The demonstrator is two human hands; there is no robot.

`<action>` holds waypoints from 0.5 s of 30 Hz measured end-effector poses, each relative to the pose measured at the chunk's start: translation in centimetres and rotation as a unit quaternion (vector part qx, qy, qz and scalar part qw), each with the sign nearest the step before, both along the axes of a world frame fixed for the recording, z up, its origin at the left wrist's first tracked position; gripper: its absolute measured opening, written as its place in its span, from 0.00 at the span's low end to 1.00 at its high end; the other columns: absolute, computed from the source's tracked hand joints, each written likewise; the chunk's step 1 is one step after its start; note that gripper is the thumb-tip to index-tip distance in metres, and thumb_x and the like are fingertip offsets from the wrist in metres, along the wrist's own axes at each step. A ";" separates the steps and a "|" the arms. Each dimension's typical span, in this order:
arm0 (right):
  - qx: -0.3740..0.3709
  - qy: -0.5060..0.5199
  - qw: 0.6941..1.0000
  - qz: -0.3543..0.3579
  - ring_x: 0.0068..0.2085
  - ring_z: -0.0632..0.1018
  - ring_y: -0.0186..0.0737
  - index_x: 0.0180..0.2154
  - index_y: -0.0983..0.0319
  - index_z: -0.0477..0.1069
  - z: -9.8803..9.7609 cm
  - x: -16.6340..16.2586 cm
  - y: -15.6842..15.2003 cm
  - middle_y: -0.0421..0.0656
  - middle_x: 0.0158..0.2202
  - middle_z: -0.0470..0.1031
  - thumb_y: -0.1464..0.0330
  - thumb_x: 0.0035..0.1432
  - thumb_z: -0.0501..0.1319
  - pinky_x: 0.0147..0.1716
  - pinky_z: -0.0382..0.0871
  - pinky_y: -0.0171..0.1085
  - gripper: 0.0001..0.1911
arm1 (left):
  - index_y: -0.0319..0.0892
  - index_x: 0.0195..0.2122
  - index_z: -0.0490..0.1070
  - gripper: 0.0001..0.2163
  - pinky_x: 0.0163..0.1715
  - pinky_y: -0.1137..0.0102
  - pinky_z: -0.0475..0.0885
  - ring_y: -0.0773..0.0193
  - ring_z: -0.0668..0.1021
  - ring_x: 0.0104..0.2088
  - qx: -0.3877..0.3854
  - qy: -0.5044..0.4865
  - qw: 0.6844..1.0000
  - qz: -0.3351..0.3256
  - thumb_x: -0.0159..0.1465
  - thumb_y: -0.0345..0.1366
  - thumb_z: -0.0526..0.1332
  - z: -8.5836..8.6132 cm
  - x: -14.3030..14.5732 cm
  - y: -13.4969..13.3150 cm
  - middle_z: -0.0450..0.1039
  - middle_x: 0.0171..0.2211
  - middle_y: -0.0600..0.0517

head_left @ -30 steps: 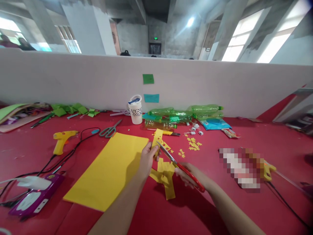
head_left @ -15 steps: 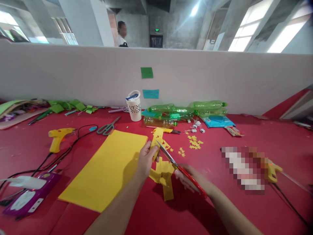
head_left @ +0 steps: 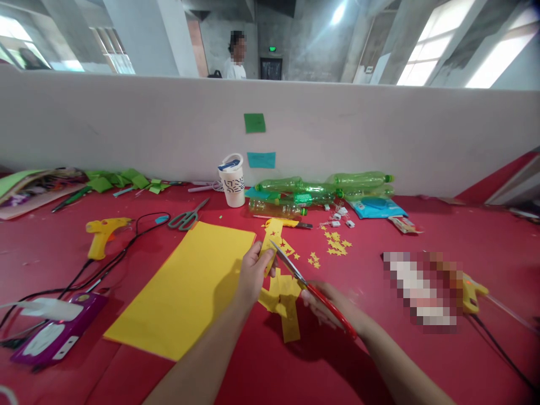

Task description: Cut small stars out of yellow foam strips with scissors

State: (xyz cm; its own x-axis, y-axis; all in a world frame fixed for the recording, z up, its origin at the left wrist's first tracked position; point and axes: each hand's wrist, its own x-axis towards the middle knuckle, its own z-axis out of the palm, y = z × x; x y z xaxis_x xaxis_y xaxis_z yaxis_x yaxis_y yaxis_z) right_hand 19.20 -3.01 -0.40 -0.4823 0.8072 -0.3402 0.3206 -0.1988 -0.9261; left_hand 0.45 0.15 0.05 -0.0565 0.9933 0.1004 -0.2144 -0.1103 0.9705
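Observation:
Between the fingers of my left hand (head_left: 254,270) is a strip of yellow paper (head_left: 275,229) with star-shaped holes in it. My right hand (head_left: 327,304) grips red-handled scissors (head_left: 291,265), whose blade tips lie against the strip beside my left thumb. Whether the blades touch or cut the paper I cannot tell. Below my hands lie yellow paper scraps (head_left: 289,323), partly overlapping. Small cut-out yellow stars (head_left: 336,245) lie in loose groups beyond the scissors. A large yellow sheet (head_left: 189,287) rests left of my left hand, partly behind my forearm.
Green plastic bottles (head_left: 316,194) and a white cup (head_left: 233,183) stand along the partition. A yellow glue gun (head_left: 103,233), grey scissors (head_left: 188,216) and a purple power strip (head_left: 59,332) are at left. Another glue gun (head_left: 470,295) lies at right. A person (head_left: 236,56) is beyond the partition.
Both hands, the strip and the scissors keep nearly the same pose. The view has shifted slightly, and the person beyond the partition has moved to the right.

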 end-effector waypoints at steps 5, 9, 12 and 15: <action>-0.008 0.010 1.000 0.006 0.14 0.57 0.25 0.28 0.62 0.61 0.5 -0.3 -0.1 0.31 0.15 0.52 0.53 0.54 0.53 0.13 0.54 0.27 0.18 | 0.40 0.30 0.62 0.06 0.18 0.76 0.61 0.73 0.66 0.16 -0.001 -0.006 1.000 -0.003 0.59 0.37 0.53 -0.1 0.0 0.0 0.62 0.19 0.58; -0.007 -0.003 1.000 -0.008 0.13 0.56 0.24 0.27 0.62 0.60 0.7 -0.5 -0.2 0.30 0.14 0.51 0.53 0.55 0.52 0.12 0.53 0.26 0.19 | 0.41 0.29 0.62 0.05 0.17 0.77 0.61 0.74 0.65 0.16 -0.005 -0.022 1.000 -0.007 0.59 0.37 0.54 -0.1 0.0 0.0 0.62 0.19 0.58; 0.003 -0.006 1.000 -0.001 0.13 0.56 0.24 0.27 0.62 0.60 0.6 -0.6 -0.2 0.30 0.14 0.52 0.53 0.55 0.52 0.11 0.53 0.26 0.19 | 0.41 0.29 0.62 0.05 0.17 0.77 0.61 0.73 0.65 0.17 -0.007 -0.028 1.000 -0.006 0.59 0.37 0.54 -0.1 0.0 0.0 0.63 0.19 0.58; 0.010 -0.011 1.000 0.005 0.12 0.57 0.24 0.26 0.62 0.60 0.5 -0.5 -0.1 0.30 0.14 0.52 0.53 0.55 0.52 0.11 0.54 0.26 0.19 | 0.41 0.29 0.62 0.05 0.17 0.77 0.61 0.73 0.65 0.17 -0.012 -0.030 0.999 0.000 0.58 0.37 0.54 -0.2 0.0 0.0 0.63 0.19 0.58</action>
